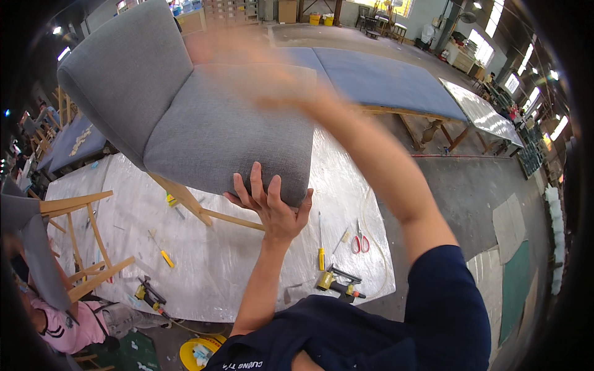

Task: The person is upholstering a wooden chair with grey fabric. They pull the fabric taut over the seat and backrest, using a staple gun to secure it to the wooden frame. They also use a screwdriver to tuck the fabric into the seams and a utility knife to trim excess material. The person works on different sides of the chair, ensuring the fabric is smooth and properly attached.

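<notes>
Two hands are on one grey upholstered chair (pixel 204 117), which is lifted and tilted above the bench (pixel 247 266), a broad top covered in crinkled clear plastic. The left hand (pixel 272 207) grips the front edge of the seat cushion from below, fingers spread up over the fabric and the thumb out to the side, so it is clamped on the chair. The right hand (pixel 247 65) reaches far over the top of the seat and is badly blurred; it lies on or just above the cushion, and I cannot tell whether it is closed on anything.

The chair lies straight ahead of the person and a little to the left. Its long axis runs from the front edge at the left hand, away and leftward, up to the backrest (pixel 124 68), which rises at the far left. The left hand is the nearer one to the body; the right arm stretches well past it. A pale wooden leg (pixel 185 201) hangs beneath the seat, clear of the plastic.

On the bench near the person lie red-handled scissors (pixel 359 242), a yellow screwdriver (pixel 321 253) and a yellow-and-black staple gun (pixel 337 283). A bare wooden chair frame (pixel 86 241) stands at the left, beside another person in a pink sleeve (pixel 71 331).
</notes>
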### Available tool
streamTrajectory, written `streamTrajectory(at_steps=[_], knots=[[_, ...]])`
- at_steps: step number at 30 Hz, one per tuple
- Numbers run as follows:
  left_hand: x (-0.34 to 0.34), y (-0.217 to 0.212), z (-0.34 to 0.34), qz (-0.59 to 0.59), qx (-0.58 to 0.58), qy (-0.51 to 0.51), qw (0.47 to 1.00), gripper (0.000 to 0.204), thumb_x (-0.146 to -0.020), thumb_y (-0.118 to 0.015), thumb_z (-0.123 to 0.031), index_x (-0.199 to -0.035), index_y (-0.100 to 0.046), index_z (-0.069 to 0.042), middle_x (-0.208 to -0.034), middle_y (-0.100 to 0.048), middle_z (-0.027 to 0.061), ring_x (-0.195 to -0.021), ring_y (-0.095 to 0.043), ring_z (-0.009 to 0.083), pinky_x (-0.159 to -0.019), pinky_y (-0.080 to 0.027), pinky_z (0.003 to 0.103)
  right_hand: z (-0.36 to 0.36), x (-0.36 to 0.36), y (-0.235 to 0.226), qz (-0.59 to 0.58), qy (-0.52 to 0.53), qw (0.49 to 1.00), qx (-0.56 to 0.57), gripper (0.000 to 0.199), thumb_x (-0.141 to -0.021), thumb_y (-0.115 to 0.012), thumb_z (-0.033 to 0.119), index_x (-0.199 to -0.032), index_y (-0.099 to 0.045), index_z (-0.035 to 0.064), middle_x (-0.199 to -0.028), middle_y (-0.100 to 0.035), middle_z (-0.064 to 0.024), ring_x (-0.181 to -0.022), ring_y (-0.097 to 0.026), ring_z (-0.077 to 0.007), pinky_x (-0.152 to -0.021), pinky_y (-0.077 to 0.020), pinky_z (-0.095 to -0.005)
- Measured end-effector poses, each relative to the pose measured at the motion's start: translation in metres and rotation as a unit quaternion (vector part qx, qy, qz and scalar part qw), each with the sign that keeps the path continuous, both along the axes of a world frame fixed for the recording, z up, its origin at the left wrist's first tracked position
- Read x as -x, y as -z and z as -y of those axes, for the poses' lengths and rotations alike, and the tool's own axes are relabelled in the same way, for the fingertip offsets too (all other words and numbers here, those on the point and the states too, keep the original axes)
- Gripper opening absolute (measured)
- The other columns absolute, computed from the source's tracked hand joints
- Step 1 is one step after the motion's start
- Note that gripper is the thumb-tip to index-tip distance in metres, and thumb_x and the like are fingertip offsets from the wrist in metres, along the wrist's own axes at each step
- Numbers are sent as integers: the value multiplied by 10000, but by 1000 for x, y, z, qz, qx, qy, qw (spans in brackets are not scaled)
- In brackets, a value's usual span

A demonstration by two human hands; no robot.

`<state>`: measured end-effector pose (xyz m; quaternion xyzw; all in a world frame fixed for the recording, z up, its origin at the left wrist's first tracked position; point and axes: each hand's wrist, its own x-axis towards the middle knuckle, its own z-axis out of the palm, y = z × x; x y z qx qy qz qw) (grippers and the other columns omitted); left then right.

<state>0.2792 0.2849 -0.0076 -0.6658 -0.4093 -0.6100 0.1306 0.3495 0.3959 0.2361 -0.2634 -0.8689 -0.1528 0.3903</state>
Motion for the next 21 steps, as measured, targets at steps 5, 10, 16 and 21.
streamTrajectory(at_steps=[5,10,16,21], knots=[[4,-6,11,-44,15,-13,999,816,-954,-654,-583,-1525,-308,-114,-1622,-308,213,-1559,-55,500,-1175,70,744,17,-39,91,172,-7,969,180,630,-1107,-363,403,-1546,-402,-47,-1608,-424,-251,-1530,-322,-438,-1237,-280,-505],[19,-13,13,-72,20,-23,997,852,-949,-659,-557,-1578,-307,-103,-1664,-257,218,-1562,-98,496,-1194,28,732,82,-94,149,-115,38,985,126,405,-1070,-508,205,-1426,-609,42,-1569,-518,-172,-1490,-426,-384,-1209,-359,-504],[31,61,29,6,97,100,990,805,-968,-640,-429,-1624,-336,-76,-1726,-189,218,-1578,-84,521,-1222,-82,707,346,-266,634,-369,467,637,490,341,-1010,-597,275,-1164,-685,-17,-1078,-712,-178,-1024,-679,-299,-883,-538,-421],[172,255,172,-189,410,-30,892,515,-903,-674,-232,-1392,-612,-81,-1593,-406,223,-1495,-270,524,-1191,-237,692,550,-206,726,-304,595,473,574,369,-947,-617,319,-1002,-708,-34,-831,-678,-218,-802,-666,-406,-725,-523,-503]])
